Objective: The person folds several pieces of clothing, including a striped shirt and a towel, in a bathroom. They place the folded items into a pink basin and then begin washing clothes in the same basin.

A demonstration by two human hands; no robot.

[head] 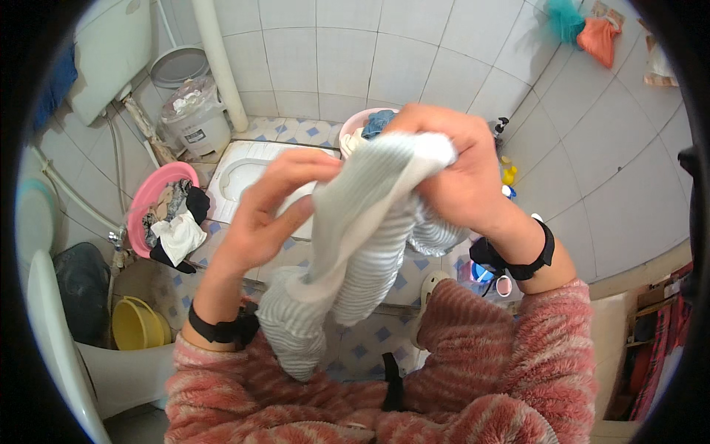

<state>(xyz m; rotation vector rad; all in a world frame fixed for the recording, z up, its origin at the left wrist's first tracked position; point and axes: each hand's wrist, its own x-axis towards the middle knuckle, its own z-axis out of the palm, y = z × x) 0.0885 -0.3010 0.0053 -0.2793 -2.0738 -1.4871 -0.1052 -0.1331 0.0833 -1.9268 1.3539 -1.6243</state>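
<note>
A grey-and-white striped knit garment (366,222) hangs in front of me, its upper part blurred. My right hand (460,172) grips its top end, with the pale cloth bunched against the fingers. My left hand (277,205) is at the garment's left edge. Its fingers and thumb are apart, and the fingertips meet or pass just behind the cloth. Two striped lower parts dangle down over my lap. Beyond the garment, partly hidden by it and my right hand, stands a pink basin (355,119) with blue and cream cloth inside.
A second pink basin (152,188) with clothes stands at left, beside a white squat toilet (222,208). Behind are a lined waste bucket (199,127) and a pipe (219,61). A yellow bucket (136,327) sits lower left. Bottles and a yellow toy duck (509,173) line the right wall.
</note>
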